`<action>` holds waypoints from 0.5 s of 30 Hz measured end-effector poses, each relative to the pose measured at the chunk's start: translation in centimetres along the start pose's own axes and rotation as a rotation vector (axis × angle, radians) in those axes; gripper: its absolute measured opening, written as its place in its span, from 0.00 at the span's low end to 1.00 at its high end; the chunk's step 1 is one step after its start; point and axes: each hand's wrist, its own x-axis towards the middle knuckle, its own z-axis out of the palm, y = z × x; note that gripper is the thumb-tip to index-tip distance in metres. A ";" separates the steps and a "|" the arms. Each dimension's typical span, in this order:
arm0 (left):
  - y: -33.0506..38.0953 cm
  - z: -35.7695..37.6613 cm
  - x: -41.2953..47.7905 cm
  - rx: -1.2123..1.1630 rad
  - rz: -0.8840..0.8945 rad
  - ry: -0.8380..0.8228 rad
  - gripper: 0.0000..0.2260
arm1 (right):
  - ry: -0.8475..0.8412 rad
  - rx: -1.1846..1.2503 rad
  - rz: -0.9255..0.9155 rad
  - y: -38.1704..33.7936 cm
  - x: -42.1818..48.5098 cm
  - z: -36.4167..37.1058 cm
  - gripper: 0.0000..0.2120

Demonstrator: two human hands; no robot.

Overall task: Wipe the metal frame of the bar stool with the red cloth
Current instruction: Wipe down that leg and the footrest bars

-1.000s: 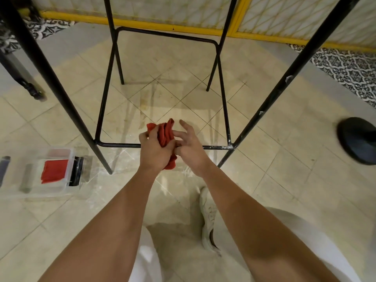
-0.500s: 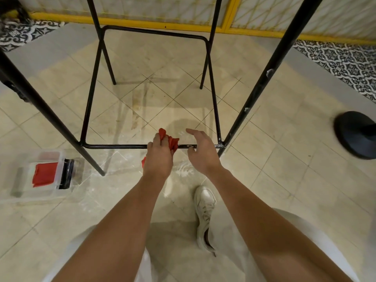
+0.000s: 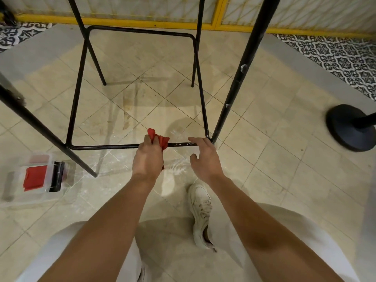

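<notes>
**Wiping grip on the footrest rail.** The left hand [image 3: 148,157] clasps the red cloth [image 3: 159,139] around the lower crossbar [image 3: 101,147] of the bar stool frame [image 3: 78,78]. Its fingers are curled over the top, so the fabric wraps the tube. This grip probably lets one pass clean the whole circumference. A fold of cloth projects beyond the knuckles.

The right hand [image 3: 205,157], just right of the cloth, is loosely extended and holds nothing. Its fingertips [image 3: 193,139] appear to rest on the same bar, most likely to steady the light frame against the sideways drag of wiping.

White specks [image 3: 243,67] on the leg [image 3: 236,88] beyond the right hand suggest uncleaned stretches. Well to the left of the left hand, a clear box [image 3: 12,180] contains a second red cloth [image 3: 34,179].
</notes>
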 end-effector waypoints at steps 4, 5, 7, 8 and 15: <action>0.9 0.3 0.1 0.084 0.052 -0.029 0.16 | -0.001 0.026 0.069 1.1 -0.4 -0.8 0.24; 1.1 0.6 0.3 0.085 0.068 -0.024 0.16 | 0.003 0.035 0.091 1.4 -0.4 -1.1 0.24; 2.3 1.3 0.4 0.044 0.085 -0.007 0.17 | 0.019 0.036 0.136 2.3 -0.7 -1.7 0.24; 3.2 1.4 0.5 -0.028 0.075 -0.002 0.18 | 0.024 0.027 0.158 2.7 -0.7 -2.0 0.24; 9.4 1.7 0.4 -0.464 0.082 -0.010 0.19 | 0.112 0.088 0.346 4.8 -0.3 -3.9 0.24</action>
